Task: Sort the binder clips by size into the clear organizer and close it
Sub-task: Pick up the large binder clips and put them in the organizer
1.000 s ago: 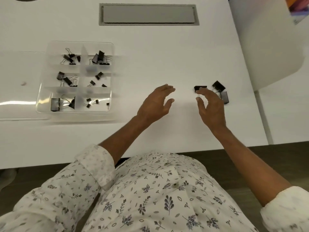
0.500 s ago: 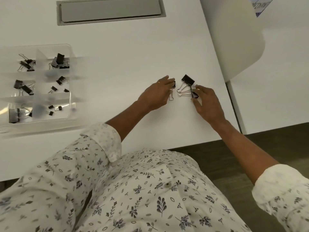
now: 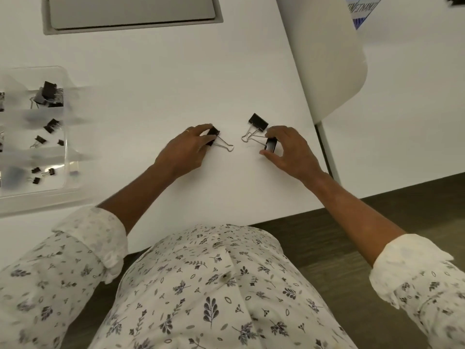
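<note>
Black clip, left: a black folded-metal binder clip with silver wire handles (image 3: 213, 136), on the white table (image 3: 151, 84) just ahead of the person's middle. Its handles point right and lie flat on the surface.
Left hand: the left hand (image 3: 185, 151) lies knuckles up, fingertips curled over that clip's black body and pinching it. A thin ring shows on one finger.
Black clip, right: a second black binder clip (image 3: 271, 145) of like build, standing on the table with its wire handles reaching left.
Right hand: the right hand (image 3: 289, 149) pinches this clip's body between thumb and forefinger, the other fingers arched above.
Loose clip: a third black binder clip (image 3: 258, 121), lying free just beyond the right hand's fingertips. Its wire loops touch or overlap those of the held clip.
Organizer: a clear plastic compartment tray (image 3: 66, 127) at the table's left, well apart from both hands, cut off by the frame edge and blurred.
Contents: far cell, larger black clips (image 3: 47, 96) heaped. Middle cell, medium ones (image 3: 51, 125). Near cell, small ones (image 3: 35, 170). The counts cannot be told through the blur.
Surface: smooth and white, with a grey rectangular recessed hatch (image 3: 130, 13) at the far side.
Room: a white curved panel (image 3: 324, 54) stands right of the table. A dark wood-grain floor (image 3: 377, 217) shows below the table edge. The person wears a white shirt with grey leaf print (image 3: 214, 285), sleeves rolled.
</note>
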A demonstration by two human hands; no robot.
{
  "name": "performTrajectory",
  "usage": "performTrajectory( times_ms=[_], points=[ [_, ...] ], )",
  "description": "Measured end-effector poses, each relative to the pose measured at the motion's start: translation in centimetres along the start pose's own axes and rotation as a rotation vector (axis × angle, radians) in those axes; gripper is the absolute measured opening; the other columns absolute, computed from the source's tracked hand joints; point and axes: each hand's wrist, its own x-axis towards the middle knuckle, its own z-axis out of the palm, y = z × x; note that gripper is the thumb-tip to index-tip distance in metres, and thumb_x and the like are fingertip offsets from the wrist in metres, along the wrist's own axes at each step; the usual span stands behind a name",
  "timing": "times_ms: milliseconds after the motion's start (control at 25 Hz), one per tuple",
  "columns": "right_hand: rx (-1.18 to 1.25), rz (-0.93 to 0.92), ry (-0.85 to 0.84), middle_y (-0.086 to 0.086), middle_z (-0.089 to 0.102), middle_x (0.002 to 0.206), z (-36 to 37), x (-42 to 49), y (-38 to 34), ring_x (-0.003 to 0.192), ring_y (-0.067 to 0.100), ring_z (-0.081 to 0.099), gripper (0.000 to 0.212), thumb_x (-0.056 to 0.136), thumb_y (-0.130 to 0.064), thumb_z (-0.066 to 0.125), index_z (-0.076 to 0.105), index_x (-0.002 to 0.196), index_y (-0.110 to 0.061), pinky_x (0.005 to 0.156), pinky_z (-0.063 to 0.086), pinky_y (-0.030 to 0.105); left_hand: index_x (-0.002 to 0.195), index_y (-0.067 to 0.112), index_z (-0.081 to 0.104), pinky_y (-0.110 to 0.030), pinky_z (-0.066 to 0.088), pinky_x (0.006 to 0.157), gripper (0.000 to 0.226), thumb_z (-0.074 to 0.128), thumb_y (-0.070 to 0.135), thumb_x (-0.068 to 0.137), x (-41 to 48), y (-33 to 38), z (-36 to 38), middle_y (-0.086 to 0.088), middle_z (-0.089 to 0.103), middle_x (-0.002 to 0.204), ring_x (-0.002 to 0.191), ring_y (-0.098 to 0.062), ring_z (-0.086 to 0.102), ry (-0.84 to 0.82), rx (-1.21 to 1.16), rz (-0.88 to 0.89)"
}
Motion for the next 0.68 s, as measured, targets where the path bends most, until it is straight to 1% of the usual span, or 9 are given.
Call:
performTrajectory(
  times_ms=[80, 200, 280, 360, 440, 520, 600, 680],
  points=[
    [-0.015, 0.012, 0.048, 0.000, 0.063, 0.127, -0.5, 1.8, 0.4, 0.111, 0.022, 0.060, 0.050, 0.088, -0.041, 0.074, 0.059, 0.126, -0.013, 0.097, 0.046, 0.029, 0.138, 0.026, 0.061, -0.045, 0.059, 0.082, 0.038, 0.056, 0.019, 0.101, -1.2, -0.5, 0.0, 0.007, 0.051, 0.147, 0.125, -0.022, 0.056, 0.023, -0.023, -0.077],
    [-0.036, 0.019, -0.005, -0.002, 0.062, 0.129, -0.3, 4.8, 0.4, 0.111, 0.025, 0.059, 0.050, 0.088, -0.040, 0.073, 0.058, 0.127, -0.015, 0.098, 0.040, 0.025, 0.134, 0.025, 0.064, -0.043, 0.058, 0.075, 0.035, 0.060, 0.023, 0.099, -2.5, -0.9, -0.4, 0.006, 0.055, 0.134, 0.109, -0.022, 0.063, 0.075, -0.059, -0.152],
    [-0.039, 0.021, -0.029, -0.002, 0.062, 0.126, 0.5, 6.0, 0.0, 0.108, 0.026, 0.057, 0.047, 0.087, -0.039, 0.072, 0.059, 0.125, -0.015, 0.095, 0.044, 0.028, 0.130, 0.026, 0.065, -0.041, 0.058, 0.074, 0.032, 0.062, 0.028, 0.098, -2.9, -1.2, -0.5, 0.006, 0.056, 0.125, 0.100, -0.022, 0.064, 0.106, -0.086, -0.206],
    [-0.043, 0.050, -0.010, -0.003, 0.063, 0.123, 1.0, 6.3, -0.5, 0.107, 0.024, 0.054, 0.045, 0.086, -0.040, 0.072, 0.060, 0.122, -0.016, 0.088, 0.049, 0.033, 0.127, 0.029, 0.066, -0.041, 0.057, 0.072, 0.030, 0.064, 0.033, 0.098, -3.3, -1.3, -0.3, 0.006, 0.056, 0.116, 0.097, -0.020, 0.063, 0.127, -0.108, -0.258],
    [-0.033, 0.100, 0.041, -0.005, 0.062, 0.121, 1.4, 6.1, -1.0, 0.105, 0.021, 0.052, 0.044, 0.086, -0.043, 0.070, 0.061, 0.121, -0.018, 0.083, 0.047, 0.029, 0.124, 0.028, 0.067, -0.042, 0.057, 0.071, 0.028, 0.066, 0.033, 0.097, -3.8, -1.4, -0.1, 0.004, 0.054, 0.109, 0.098, -0.021, 0.060, 0.170, -0.118, -0.287],
    [-0.017, 0.172, 0.070, -0.006, 0.062, 0.124, 1.7, 5.8, -1.2, 0.108, 0.021, 0.051, 0.047, 0.086, -0.043, 0.069, 0.060, 0.126, -0.020, 0.083, 0.043, 0.026, 0.120, 0.023, 0.070, -0.042, 0.056, 0.073, 0.027, 0.069, 0.030, 0.094, -4.0, -1.6, 0.1, 0.001, 0.054, 0.109, 0.102, -0.023, 0.057, 0.215, -0.117, -0.281],
    [-0.020, 0.211, 0.064, -0.003, 0.062, 0.129, 2.0, 5.8, -1.3, 0.112, 0.024, 0.051, 0.053, 0.086, -0.040, 0.069, 0.057, 0.134, -0.020, 0.085, 0.043, 0.028, 0.116, 0.019, 0.071, -0.042, 0.055, 0.081, 0.026, 0.073, 0.028, 0.091, -3.9, -1.7, 0.4, -0.001, 0.056, 0.120, 0.110, -0.025, 0.056, 0.237, -0.102, -0.256],
    [-0.026, 0.214, 0.049, -0.001, 0.062, 0.129, 2.1, 5.9, -1.3, 0.113, 0.027, 0.052, 0.055, 0.086, -0.038, 0.070, 0.056, 0.136, -0.019, 0.088, 0.047, 0.033, 0.112, 0.018, 0.071, -0.040, 0.052, 0.089, 0.025, 0.075, 0.027, 0.090, -3.6, -1.8, 0.4, 0.002, 0.056, 0.134, 0.120, -0.025, 0.055, 0.233, -0.107, -0.237]
  ],
)
